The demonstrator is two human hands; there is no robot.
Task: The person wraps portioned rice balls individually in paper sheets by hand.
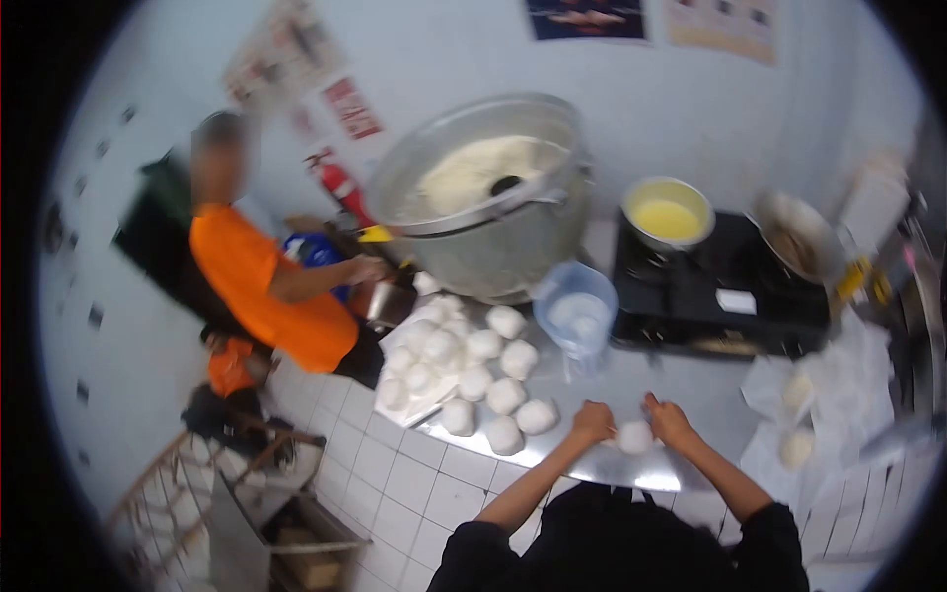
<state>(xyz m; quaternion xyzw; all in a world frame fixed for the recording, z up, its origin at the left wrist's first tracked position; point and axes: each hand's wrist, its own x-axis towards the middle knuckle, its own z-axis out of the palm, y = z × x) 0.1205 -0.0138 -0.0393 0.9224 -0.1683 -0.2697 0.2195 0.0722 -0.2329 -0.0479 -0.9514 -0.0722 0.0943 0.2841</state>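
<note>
A round white dough ball (634, 437) lies at the front edge of the metal table, between my two hands. My left hand (594, 422) is at its left side, fingers curled in. At its right side is my right hand (673, 424), also closed, with the thumb side up. What the fingers pinch is too small and blurred to tell. To the left, several white dough balls (506, 395) sit on the table, and more are grouped on a white sheet (402, 407). A translucent blue jug (576, 308) stands just beyond my hands.
A large metal pot (483, 242) with pale contents stands at the back. Right of it, a black stove (725, 296) bears a bowl of yellow liquid (668, 219) and a pan (794, 242). White sheets (764, 434) lie at right. A person in orange (256, 286) holds a metal container (392, 304).
</note>
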